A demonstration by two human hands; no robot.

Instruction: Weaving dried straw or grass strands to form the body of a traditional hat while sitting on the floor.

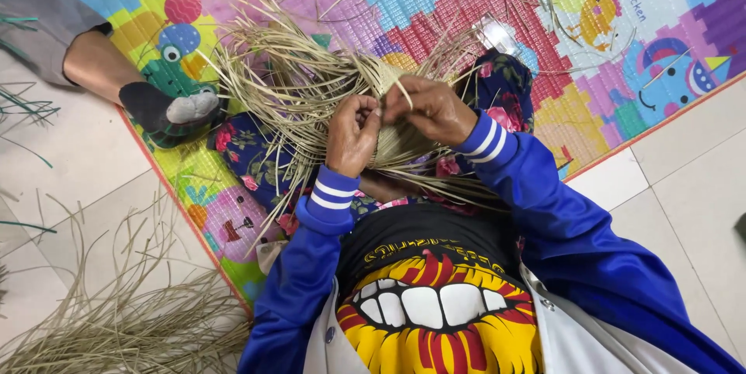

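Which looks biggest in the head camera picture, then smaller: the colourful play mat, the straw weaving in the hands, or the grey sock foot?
1. Play mat, by far the largest.
2. Straw weaving, with its loose strands spread wide.
3. Sock foot, the smallest.

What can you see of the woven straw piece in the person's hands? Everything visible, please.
The woven straw piece is pale tan, made of thin flat dried strips. A small tightly plaited patch sits at its centre; many loose unwoven strips fan out up, left and down. It rests on the person's lap over floral trousers, above a colourful mat. The left hand and right hand both grip it, fingers pinching single strips at the plaited edge.
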